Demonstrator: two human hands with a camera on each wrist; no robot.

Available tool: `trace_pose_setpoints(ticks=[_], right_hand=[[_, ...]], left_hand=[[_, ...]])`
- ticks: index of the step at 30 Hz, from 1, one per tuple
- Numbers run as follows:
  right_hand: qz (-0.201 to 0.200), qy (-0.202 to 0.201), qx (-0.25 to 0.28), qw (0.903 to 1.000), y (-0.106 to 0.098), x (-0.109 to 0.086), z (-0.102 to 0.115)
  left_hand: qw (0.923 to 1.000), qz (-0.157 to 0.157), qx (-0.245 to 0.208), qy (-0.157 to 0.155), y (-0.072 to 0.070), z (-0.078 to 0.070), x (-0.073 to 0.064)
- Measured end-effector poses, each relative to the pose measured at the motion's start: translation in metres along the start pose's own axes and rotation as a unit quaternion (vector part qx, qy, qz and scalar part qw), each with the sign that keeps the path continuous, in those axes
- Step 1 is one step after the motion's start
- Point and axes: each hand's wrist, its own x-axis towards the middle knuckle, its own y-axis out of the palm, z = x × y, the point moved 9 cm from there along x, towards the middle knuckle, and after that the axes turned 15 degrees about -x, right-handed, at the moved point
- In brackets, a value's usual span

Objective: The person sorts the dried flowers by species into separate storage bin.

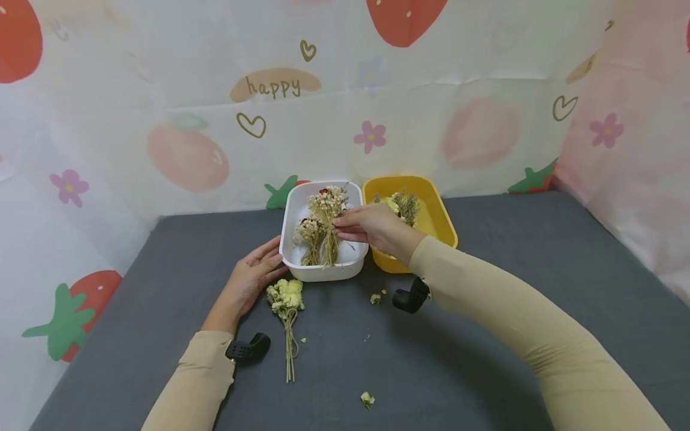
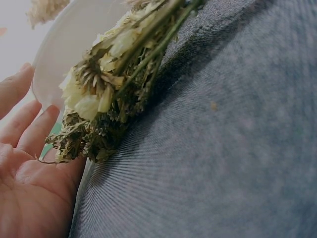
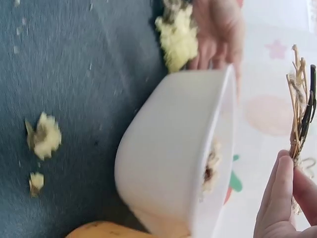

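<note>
My right hand (image 1: 377,227) pinches a small bunch of dried flowers (image 1: 327,206) by its stems, over the white tub (image 1: 323,274). Its blossoms are cream with a dark red one; in the right wrist view the stems (image 3: 299,106) stick up past the fingertips. Another cream bunch (image 1: 309,233) lies inside the tub beside it. With fingers fairly straight, my left hand (image 1: 250,281) rests against the tub's left side. Close by that hand, a tied bunch of pale yellow dried flowers (image 1: 286,299) lies on the table, stems toward me.
To the right of the white tub stands a yellow tub (image 1: 444,221) with more dried flowers (image 1: 404,206), partly hidden by my right hand. Loose yellow blossoms (image 1: 368,399) and crumbs lie on the grey tablecloth (image 1: 334,347). A printed curtain (image 1: 334,149) hangs behind the tubs.
</note>
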Motion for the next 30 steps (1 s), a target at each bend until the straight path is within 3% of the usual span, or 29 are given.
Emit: trace_pose_setpoints(ticks=[7,23,30], right_hand=[[-0.039,0.017,0.002,0.9991,-0.005,0.018,-0.009],[-0.097,-0.002,-0.014,0.9952,-0.008,0.045,-0.006],[-0.114,-0.005,-0.065,0.9914,-0.002,0.048,-0.012]], left_hand=[[1.0,0.008,0.004,0.0,0.001,0.004,0.0],[0.9999,0.008,0.005,0.006,0.0,-0.001,0.0],[0.9998,0.016,0.004,0.009,0.002,0.001,0.001]])
